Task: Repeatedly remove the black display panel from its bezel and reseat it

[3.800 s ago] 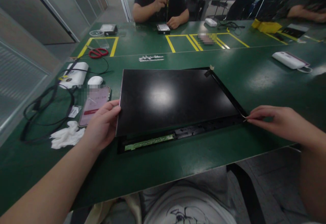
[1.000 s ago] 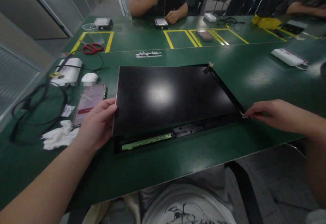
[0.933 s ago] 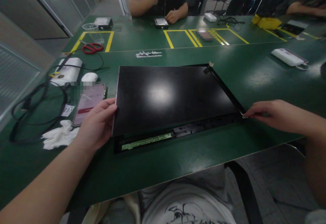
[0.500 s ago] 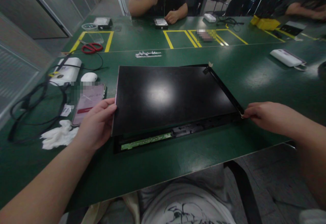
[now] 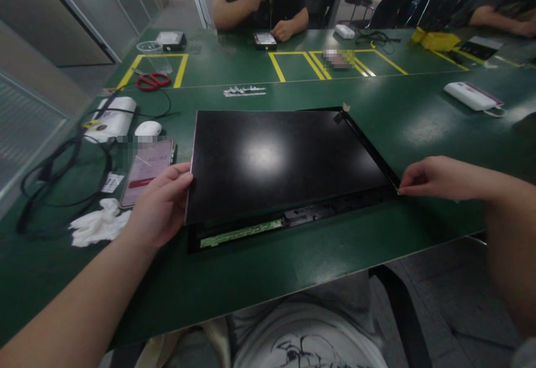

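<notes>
A black LCD panel (image 5: pixel 259 161) lies tilted over a shallow black frame (image 5: pixel 371 147), its left side raised. My left hand (image 5: pixel 161 203) is closed on the panel's left edge, thumb on top. Below the panel's near edge, a green circuit board strip (image 5: pixel 240 234) shows inside the frame. At the frame's near right corner, my right hand (image 5: pixel 435 178) pinches a small pale tab; the fingertips partly cover it. Another pale tab (image 5: pixel 345 108) sticks up at the far right corner. What lies under the panel is mostly hidden.
Left of the panel are a phone (image 5: pixel 146 170), crumpled tissue (image 5: pixel 100 223), a white earbud case (image 5: pixel 148 129), black cables (image 5: pixel 62 172) and red-handled scissors (image 5: pixel 153 81). Opposite, a person (image 5: pixel 259 5) works on a hard drive (image 5: pixel 264 41). A white power bank (image 5: pixel 473 95) lies right.
My right hand's knuckles and wrist have lifted slightly, while its fingertips stay at the frame's corner. My left hand and the panel are nearly unchanged.
</notes>
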`<state>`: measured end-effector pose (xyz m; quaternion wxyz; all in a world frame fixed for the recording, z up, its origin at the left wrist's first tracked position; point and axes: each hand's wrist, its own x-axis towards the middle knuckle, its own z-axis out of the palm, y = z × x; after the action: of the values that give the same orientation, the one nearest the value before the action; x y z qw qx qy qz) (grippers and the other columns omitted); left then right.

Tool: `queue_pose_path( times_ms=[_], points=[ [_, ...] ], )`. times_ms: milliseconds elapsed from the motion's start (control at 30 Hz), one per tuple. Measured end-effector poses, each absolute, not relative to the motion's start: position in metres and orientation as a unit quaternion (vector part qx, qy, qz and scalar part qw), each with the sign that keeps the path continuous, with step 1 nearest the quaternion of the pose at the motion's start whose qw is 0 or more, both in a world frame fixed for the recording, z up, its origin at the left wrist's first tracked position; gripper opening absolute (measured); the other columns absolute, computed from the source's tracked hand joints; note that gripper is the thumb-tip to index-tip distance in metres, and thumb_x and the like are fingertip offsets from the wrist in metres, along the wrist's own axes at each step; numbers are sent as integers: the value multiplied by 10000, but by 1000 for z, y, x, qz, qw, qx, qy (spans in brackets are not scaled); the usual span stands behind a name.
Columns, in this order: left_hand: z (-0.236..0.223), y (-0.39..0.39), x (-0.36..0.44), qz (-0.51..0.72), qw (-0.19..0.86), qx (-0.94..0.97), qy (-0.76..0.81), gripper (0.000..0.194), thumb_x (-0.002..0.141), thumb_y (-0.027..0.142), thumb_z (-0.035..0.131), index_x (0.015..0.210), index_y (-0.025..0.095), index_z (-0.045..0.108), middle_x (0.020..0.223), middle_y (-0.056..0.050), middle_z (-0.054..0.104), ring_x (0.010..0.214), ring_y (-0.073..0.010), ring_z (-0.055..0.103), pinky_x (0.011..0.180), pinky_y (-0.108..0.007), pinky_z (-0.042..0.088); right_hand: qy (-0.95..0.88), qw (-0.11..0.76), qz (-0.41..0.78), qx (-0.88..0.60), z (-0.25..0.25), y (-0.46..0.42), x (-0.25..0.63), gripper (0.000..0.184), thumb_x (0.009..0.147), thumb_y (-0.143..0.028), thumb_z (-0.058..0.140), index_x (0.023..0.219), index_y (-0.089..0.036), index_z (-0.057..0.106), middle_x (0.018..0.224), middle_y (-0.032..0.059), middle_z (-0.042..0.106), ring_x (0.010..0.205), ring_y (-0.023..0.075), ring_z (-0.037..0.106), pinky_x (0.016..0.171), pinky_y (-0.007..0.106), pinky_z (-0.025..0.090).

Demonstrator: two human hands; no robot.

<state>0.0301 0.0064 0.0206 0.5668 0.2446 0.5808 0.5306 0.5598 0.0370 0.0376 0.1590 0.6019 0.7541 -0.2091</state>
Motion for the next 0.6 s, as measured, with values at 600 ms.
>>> queue_pose_path(
  times_ms=[600],
  points=[
    [25, 8, 34, 528, 567, 231, 588, 305, 642, 60, 723, 932, 147, 756, 652, -14, 764, 416, -151, 632, 390, -216, 549, 735, 188, -215, 615, 38, 51, 553, 366, 792, -570, 716, 729, -263, 528, 691, 28, 661, 671, 207, 597, 625, 350, 453]
  ],
)
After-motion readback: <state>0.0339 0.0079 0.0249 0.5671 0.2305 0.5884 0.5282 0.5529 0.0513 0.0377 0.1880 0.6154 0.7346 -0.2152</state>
